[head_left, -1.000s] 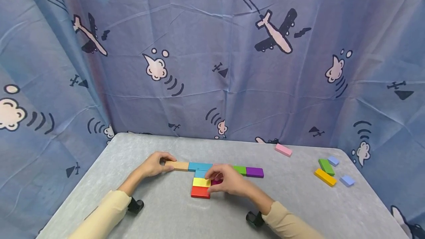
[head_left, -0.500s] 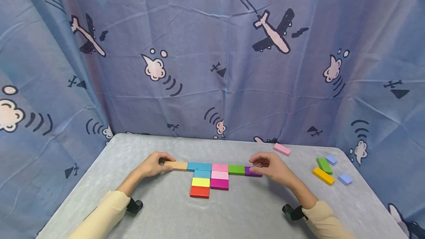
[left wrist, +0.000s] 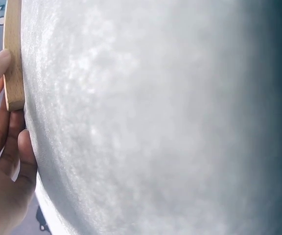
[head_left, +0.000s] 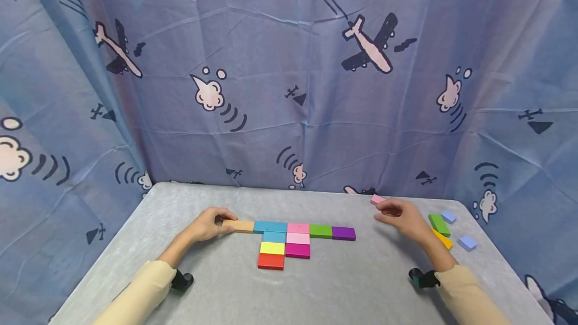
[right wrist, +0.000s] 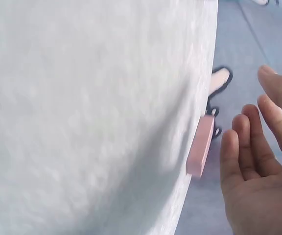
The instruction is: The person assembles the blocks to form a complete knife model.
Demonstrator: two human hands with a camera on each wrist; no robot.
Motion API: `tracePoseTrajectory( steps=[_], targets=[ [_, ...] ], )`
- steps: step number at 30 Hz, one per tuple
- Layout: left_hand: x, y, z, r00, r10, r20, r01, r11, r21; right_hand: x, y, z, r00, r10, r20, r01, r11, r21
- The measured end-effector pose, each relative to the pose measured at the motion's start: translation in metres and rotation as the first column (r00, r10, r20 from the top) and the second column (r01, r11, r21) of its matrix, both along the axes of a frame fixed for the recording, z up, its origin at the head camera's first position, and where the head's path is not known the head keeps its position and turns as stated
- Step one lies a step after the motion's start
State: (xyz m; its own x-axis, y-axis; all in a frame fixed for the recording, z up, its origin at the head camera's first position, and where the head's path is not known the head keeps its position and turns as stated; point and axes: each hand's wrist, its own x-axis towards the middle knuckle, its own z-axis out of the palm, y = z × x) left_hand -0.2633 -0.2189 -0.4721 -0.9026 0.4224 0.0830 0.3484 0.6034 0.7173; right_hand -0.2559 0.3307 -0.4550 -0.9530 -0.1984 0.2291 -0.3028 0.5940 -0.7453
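Note:
In the head view my left hand (head_left: 212, 224) holds the left end of a plain wooden block (head_left: 241, 226), its thumb against the block (left wrist: 14, 58) in the left wrist view. That block starts a row with blue (head_left: 270, 226), pink (head_left: 298, 227), green (head_left: 321, 231) and purple (head_left: 343, 233) blocks. My right hand (head_left: 404, 219) hovers over the table's right side, fingers loosely bent, nothing between them. Just beyond its fingertips lies a loose pink block (head_left: 377, 199), partly hidden by the hand; the right wrist view shows that pink block (right wrist: 201, 147) apart from the fingers.
Below the row sit a smaller blue block (head_left: 274, 237), a yellow (head_left: 272, 248), a red (head_left: 271, 261), a light pink (head_left: 298, 238) and a magenta block (head_left: 297, 251). At right lie loose green (head_left: 439, 225), orange (head_left: 444, 240) and pale blue (head_left: 467, 242) blocks. A patterned curtain (head_left: 253, 154) stands behind.
My right hand has moved from the magenta block past the purple block, right and away to the loose pink block. The left hand stays on the wooden block.

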Motion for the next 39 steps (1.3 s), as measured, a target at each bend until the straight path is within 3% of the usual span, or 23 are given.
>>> tracePoseTrajectory(
  steps=[9, 24, 39],
  targets=[
    [-0.001, -0.002, -0.001, 1.000, -0.014, -0.018, 0.014, 1.000, 0.001, -0.018, 0.010, -0.001, 0.993, -0.112, 0.043, 0.109, 0.991, 0.080],
    [-0.001, -0.002, -0.002, 1.000, -0.013, -0.023, 0.013, 1.000, -0.003, -0.044, 0.021, -0.013, 0.982, -0.128, 0.138, 0.102, 0.978, 0.184],
    [-0.002, -0.003, -0.004, 1.000, -0.003, -0.017, 0.003, 1.000, -0.002, -0.047, 0.022, -0.017, 0.978, -0.165, 0.129, 0.139, 0.973, 0.185]
  ],
)
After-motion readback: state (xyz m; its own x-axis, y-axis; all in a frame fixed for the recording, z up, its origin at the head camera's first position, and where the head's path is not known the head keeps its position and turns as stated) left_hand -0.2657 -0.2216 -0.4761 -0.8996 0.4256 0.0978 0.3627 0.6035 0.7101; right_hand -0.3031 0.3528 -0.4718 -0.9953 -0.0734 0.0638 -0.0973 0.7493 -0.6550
